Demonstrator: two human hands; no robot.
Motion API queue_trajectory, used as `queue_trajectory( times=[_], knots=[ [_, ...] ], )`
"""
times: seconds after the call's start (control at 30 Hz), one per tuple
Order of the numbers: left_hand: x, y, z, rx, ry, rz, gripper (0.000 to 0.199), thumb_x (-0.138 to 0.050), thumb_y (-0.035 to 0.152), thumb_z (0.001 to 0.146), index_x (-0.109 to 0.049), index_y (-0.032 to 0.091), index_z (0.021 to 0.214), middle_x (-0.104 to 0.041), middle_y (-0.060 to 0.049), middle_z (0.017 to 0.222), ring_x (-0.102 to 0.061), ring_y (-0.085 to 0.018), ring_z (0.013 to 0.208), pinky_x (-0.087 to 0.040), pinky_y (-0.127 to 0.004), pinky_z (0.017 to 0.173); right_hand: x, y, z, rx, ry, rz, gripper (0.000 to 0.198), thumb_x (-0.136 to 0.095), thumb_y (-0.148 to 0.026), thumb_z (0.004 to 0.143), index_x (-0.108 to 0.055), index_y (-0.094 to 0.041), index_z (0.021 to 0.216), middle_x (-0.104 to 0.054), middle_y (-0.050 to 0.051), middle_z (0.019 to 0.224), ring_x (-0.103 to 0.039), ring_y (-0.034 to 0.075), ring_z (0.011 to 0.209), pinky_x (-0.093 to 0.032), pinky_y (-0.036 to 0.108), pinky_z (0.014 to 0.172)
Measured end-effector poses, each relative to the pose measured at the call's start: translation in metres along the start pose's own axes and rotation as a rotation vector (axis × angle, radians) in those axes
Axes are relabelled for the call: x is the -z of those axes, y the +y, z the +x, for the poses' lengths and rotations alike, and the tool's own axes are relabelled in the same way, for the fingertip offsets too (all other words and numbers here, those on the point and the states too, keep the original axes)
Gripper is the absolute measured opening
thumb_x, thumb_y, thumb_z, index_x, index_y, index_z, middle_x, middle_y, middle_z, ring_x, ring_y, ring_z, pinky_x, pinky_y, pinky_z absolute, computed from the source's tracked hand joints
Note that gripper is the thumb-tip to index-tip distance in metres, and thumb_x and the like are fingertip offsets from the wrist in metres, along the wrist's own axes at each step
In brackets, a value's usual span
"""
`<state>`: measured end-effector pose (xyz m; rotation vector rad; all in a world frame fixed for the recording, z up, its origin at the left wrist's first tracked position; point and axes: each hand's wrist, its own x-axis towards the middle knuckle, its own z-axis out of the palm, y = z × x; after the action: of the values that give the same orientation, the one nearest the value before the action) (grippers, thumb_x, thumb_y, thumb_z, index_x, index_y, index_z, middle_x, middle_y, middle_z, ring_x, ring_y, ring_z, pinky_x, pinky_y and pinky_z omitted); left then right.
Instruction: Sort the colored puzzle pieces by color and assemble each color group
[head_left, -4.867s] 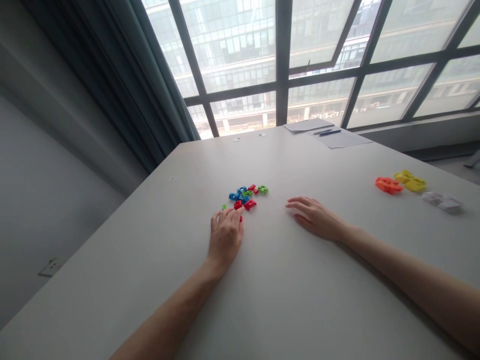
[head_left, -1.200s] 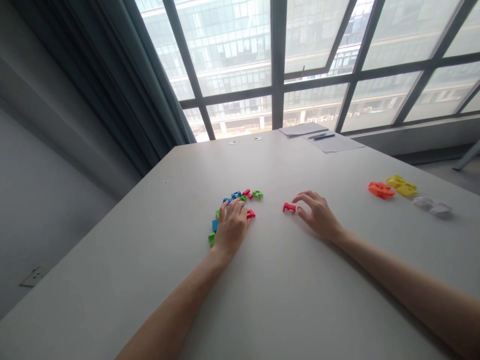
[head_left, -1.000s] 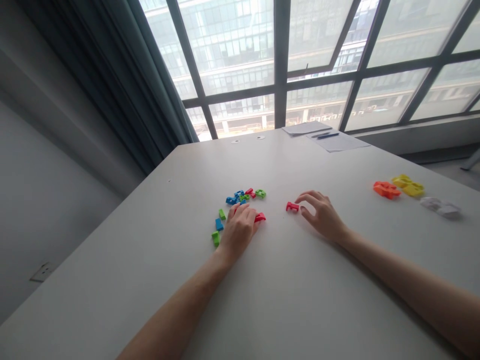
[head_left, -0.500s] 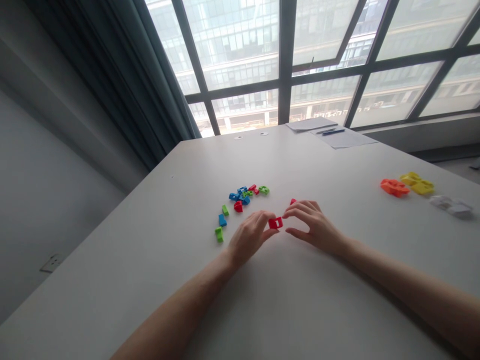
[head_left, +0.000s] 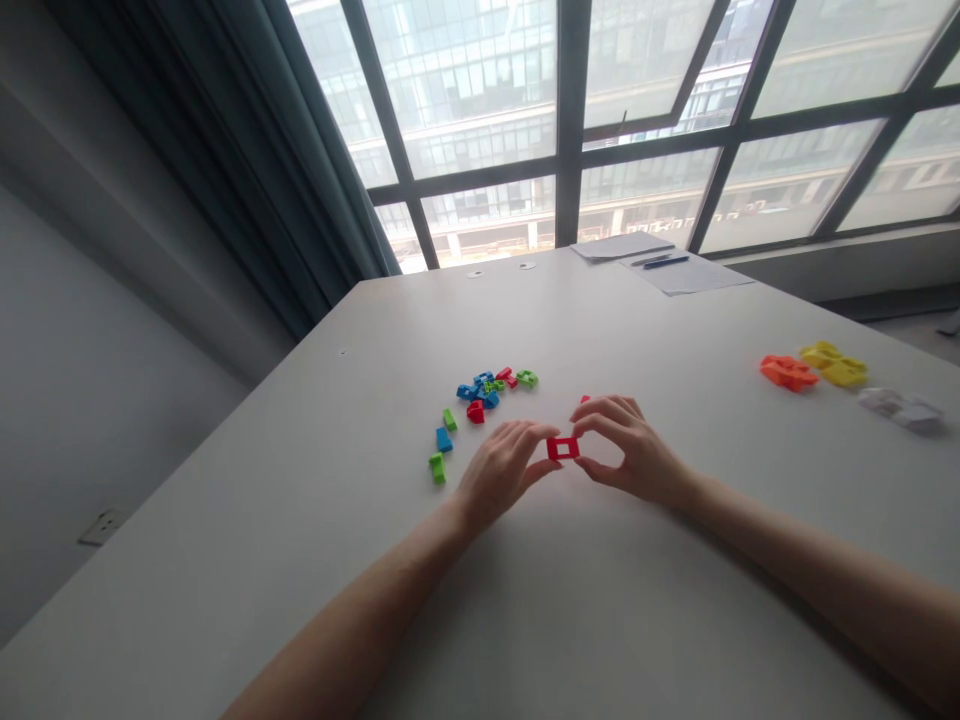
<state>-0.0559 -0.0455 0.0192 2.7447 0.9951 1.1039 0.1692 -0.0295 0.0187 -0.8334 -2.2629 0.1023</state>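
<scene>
A small red plastic block [head_left: 553,449] with a rectangular opening is held between both hands, just above the white table. My left hand [head_left: 507,464] pinches its left end between thumb and fingers. At the right end, the thumb and index finger of my right hand [head_left: 631,448] close on the same block. Another red piece [head_left: 585,400] shows behind the right hand's fingers, mostly hidden. Left of the hands lie a red block [head_left: 475,411], a blue block [head_left: 444,440] and a green block [head_left: 437,467].
Beyond the left hand is a cluster of blue pieces [head_left: 487,398], with green and red ones. Orange pieces [head_left: 788,373], yellow pieces [head_left: 844,372] and white pieces [head_left: 900,408] lie at the right. Papers [head_left: 694,277] and a pen [head_left: 666,262] rest near the window.
The red block has turned so its opening faces me and has shifted slightly right. My right hand's fingertips, apart from it before, have closed on its right end.
</scene>
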Motion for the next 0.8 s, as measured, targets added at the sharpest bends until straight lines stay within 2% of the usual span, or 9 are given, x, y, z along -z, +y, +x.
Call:
queue_trajectory(
  times=[0.2,0.37,0.43,0.53,0.63,0.7,0.8],
  knots=[
    [-0.001,-0.007,-0.002,0.032,0.033,0.027,0.02,-0.053,0.02,0.095,-0.05,0.019,0.115,-0.067,-0.006,0.101,-0.065,-0.018,0.094,-0.053,-0.033,0.084,0.0,0.013,0.0,-0.173,0.103,-0.013,0.008,-0.062,-0.03,0.083,-0.061,-0.025,0.089,-0.063,0.008,0.109,-0.057,0.026,0.104,-0.041,0.044,0.092],
    [-0.001,-0.013,-0.003,0.167,0.053,0.175,0.026,-0.045,0.009,0.093,-0.051,0.02,0.115,-0.066,-0.005,0.099,-0.062,-0.02,0.097,-0.049,-0.037,0.09,-0.002,0.029,-0.001,-0.304,0.138,-0.107,0.013,-0.061,-0.038,0.085,-0.065,-0.026,0.086,-0.063,0.008,0.11,-0.055,0.028,0.107,-0.041,0.048,0.093],
    [-0.001,-0.015,-0.003,0.26,0.058,0.258,0.03,-0.046,0.007,0.09,-0.05,0.02,0.116,-0.064,-0.006,0.104,-0.06,-0.023,0.103,-0.048,-0.041,0.094,-0.004,0.031,-0.002,-0.311,0.101,-0.159,0.015,-0.062,-0.04,0.085,-0.066,-0.026,0.086,-0.063,0.008,0.113,-0.054,0.029,0.109,-0.041,0.048,0.091],
    [-0.003,-0.019,-0.004,0.417,0.088,0.375,0.04,-0.049,0.006,0.085,-0.046,0.021,0.122,-0.056,-0.011,0.122,-0.055,-0.027,0.116,-0.046,-0.046,0.098,-0.007,0.032,-0.004,-0.294,0.043,-0.214,0.017,-0.063,-0.042,0.084,-0.066,-0.026,0.087,-0.062,0.008,0.116,-0.053,0.03,0.11,-0.04,0.048,0.089],
    [-0.006,-0.026,-0.007,0.49,0.149,0.442,0.048,-0.048,0.005,0.083,-0.04,0.02,0.128,-0.044,-0.016,0.136,-0.05,-0.03,0.123,-0.046,-0.047,0.098,-0.008,0.032,-0.005,-0.282,0.007,-0.238,0.02,-0.064,-0.045,0.084,-0.066,-0.026,0.089,-0.061,0.009,0.116,-0.051,0.03,0.11,-0.04,0.047,0.087],
    [-0.008,-0.032,-0.01,0.496,0.163,0.481,0.047,-0.047,0.006,0.084,-0.039,0.017,0.128,-0.045,-0.018,0.134,-0.05,-0.031,0.123,-0.047,-0.047,0.097,-0.008,0.033,-0.006,-0.276,-0.016,-0.232,0.022,-0.064,-0.047,0.084,-0.067,-0.026,0.09,-0.061,0.008,0.117,-0.05,0.03,0.111,-0.039,0.047,0.087],
    [-0.01,-0.039,-0.013,0.524,0.122,0.538,0.039,-0.046,0.009,0.086,-0.043,0.013,0.124,-0.055,-0.018,0.119,-0.056,-0.031,0.112,-0.049,-0.046,0.092,-0.008,0.034,-0.006,-0.257,-0.042,-0.205,0.024,-0.063,-0.051,0.084,-0.068,-0.028,0.091,-0.061,0.008,0.118,-0.05,0.03,0.111,-0.039,0.047,0.087]
  ],
)
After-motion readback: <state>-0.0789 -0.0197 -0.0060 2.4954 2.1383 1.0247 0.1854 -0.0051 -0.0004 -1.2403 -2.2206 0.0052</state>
